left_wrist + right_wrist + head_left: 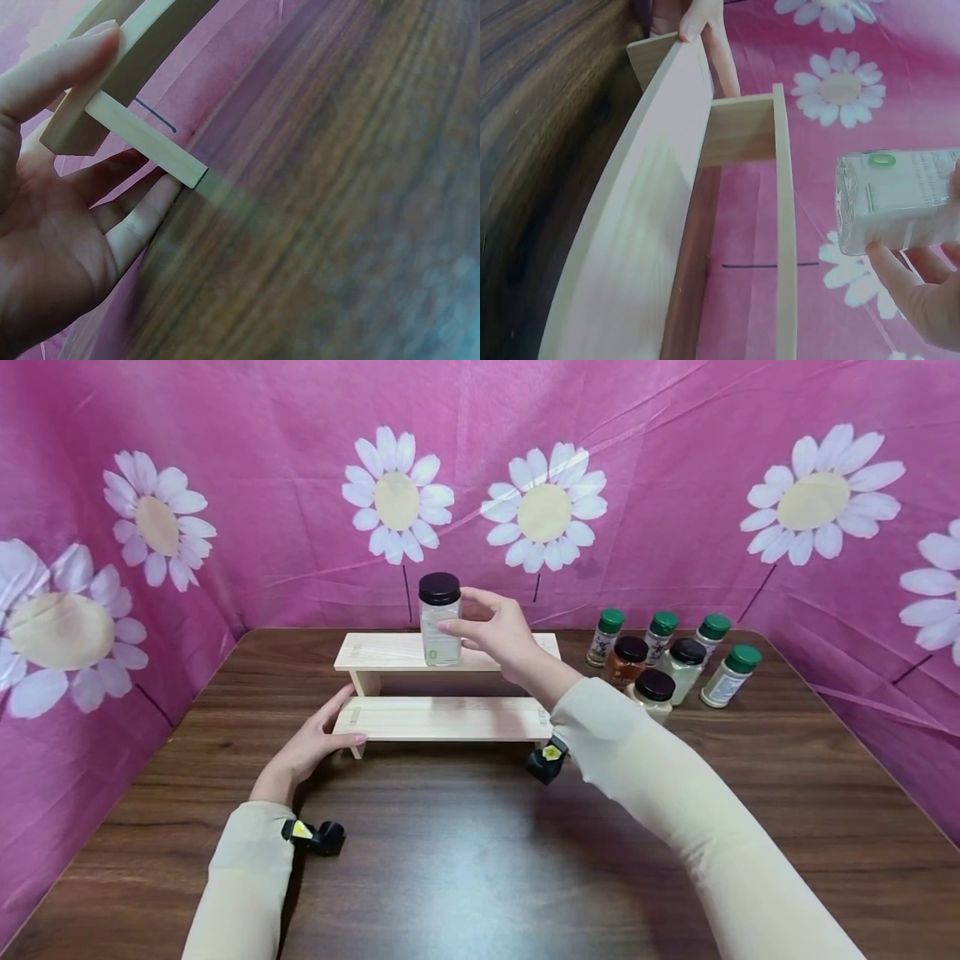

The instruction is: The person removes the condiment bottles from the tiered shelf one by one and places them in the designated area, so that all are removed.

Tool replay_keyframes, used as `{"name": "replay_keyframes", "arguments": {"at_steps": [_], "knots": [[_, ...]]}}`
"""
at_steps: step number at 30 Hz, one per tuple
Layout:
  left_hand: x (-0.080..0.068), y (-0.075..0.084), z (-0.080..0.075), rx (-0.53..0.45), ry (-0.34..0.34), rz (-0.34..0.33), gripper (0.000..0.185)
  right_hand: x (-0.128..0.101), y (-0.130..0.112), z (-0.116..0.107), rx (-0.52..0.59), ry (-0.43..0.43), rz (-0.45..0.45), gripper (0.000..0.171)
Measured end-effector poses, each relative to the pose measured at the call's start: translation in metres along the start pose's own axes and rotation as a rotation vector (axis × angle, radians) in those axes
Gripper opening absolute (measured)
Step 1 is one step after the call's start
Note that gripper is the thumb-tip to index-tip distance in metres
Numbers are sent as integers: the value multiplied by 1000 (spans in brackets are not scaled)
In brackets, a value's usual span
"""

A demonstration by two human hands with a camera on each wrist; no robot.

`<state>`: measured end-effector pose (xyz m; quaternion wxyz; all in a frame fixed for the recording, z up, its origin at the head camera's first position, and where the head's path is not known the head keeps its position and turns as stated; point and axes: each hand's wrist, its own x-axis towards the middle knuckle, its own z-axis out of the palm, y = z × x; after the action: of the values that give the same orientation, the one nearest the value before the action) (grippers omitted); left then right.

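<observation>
My right hand [498, 631] grips a clear square spice jar [441, 627] with a black lid and whitish contents. The jar is upright over the top tier of a two-step wooden rack [442, 718]; in the right wrist view a gap shows between the jar's base [847, 202] and the upper board [784, 225]. At the rack's left end, my left hand [311, 743] holds the lower step. Its thumb lies on the board [82, 67], while the other fingers reach around the end, beside the side support [150, 139].
Right of the rack stand several spice jars: green-capped ones such as this shaker [731, 677], and black-lidded ones, including a reddish-brown jar [626, 662] and a pale jar [684, 670]. The wooden table [450, 860] meets a pink flowered cloth [300, 568] behind.
</observation>
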<state>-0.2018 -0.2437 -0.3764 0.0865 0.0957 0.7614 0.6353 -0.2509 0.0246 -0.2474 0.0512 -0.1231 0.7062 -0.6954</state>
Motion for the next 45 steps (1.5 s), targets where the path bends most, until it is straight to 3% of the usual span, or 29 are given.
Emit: {"name": "replay_keyframes", "arguments": {"at_steps": [4, 33, 45], "knots": [[5, -12, -4, 5, -4, 11, 80, -7, -4, -17, -10, -2, -9, 59], [4, -15, -5, -6, 3, 3, 80, -53, -21, -128, 26, 72, -90, 54], [5, -14, -4, -2, -2, 7, 80, -68, -24, -173, 187, 103, -161, 34]]}}
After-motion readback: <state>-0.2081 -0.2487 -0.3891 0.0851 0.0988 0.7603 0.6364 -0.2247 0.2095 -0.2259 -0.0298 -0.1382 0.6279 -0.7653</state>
